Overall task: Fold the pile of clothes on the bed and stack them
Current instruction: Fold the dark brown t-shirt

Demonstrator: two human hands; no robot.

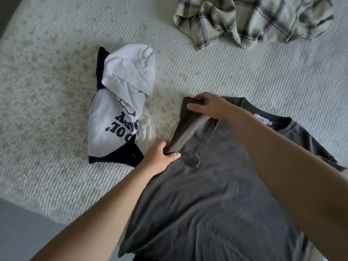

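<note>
**Grey T-shirt, sleeve folded in, both hands on it**

We see the grey T-shirt (216, 194) lying flat on the bed (47, 110), collar away from us with a white label showing inside the neck. Its left sleeve (195, 132) is turned inward across the chest. Our left hand (162, 155) pinches the folded edge at the lower end of that sleeve, thumb on top and fingers curled beneath the cloth. Our right hand (209, 106) reaches across the shirt and grips the upper end of the fold at the shoulder, fingers curled over the bunched fabric, so each grip holds one end of the same fold.

Just left of the shirt lies a crumpled white T-shirt (122, 102) with dark navy trim and dark lettering, touching or nearly touching the grey one near our left hand. Well apart, at the far side of the bed, a plaid shirt (252, 19) lies rumpled
</note>
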